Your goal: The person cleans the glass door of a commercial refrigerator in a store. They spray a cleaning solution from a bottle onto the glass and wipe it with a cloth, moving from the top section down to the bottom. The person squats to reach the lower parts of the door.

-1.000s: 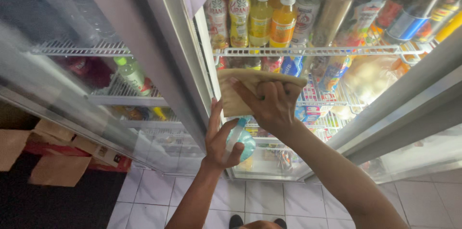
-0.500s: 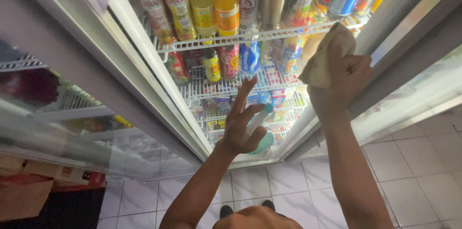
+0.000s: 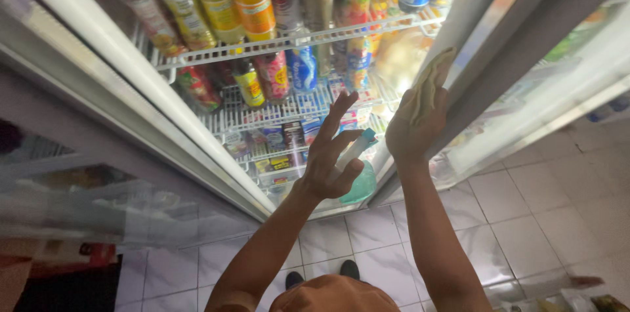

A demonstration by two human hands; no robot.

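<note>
My right hand [image 3: 415, 129] presses a folded yellowish cloth [image 3: 430, 81] flat against the glass door [image 3: 315, 122] of a drinks fridge, near the door's right frame [image 3: 485, 56]. My left hand [image 3: 330, 158] is raised beside it at the middle of the glass. Its fingers are spread, but its palm and thumb hold a pale teal spray bottle [image 3: 357, 177] with a white nozzle. Behind the glass stand rows of drink bottles [image 3: 252, 0] and cans [image 3: 302, 69] on white wire shelves [image 3: 295, 40].
A second glass door [image 3: 79, 187] lies to the left, with a grey frame [image 3: 131, 82] between the two. The floor is white tile [image 3: 525, 220]. My shoes [image 3: 348, 269] show near the fridge base. Brown cardboard [image 3: 13, 279] sits at the bottom left.
My right hand has slid the cloth from the middle of the glass over to its right edge. My left hand still holds the spray bottle, now with fingers spread wider.
</note>
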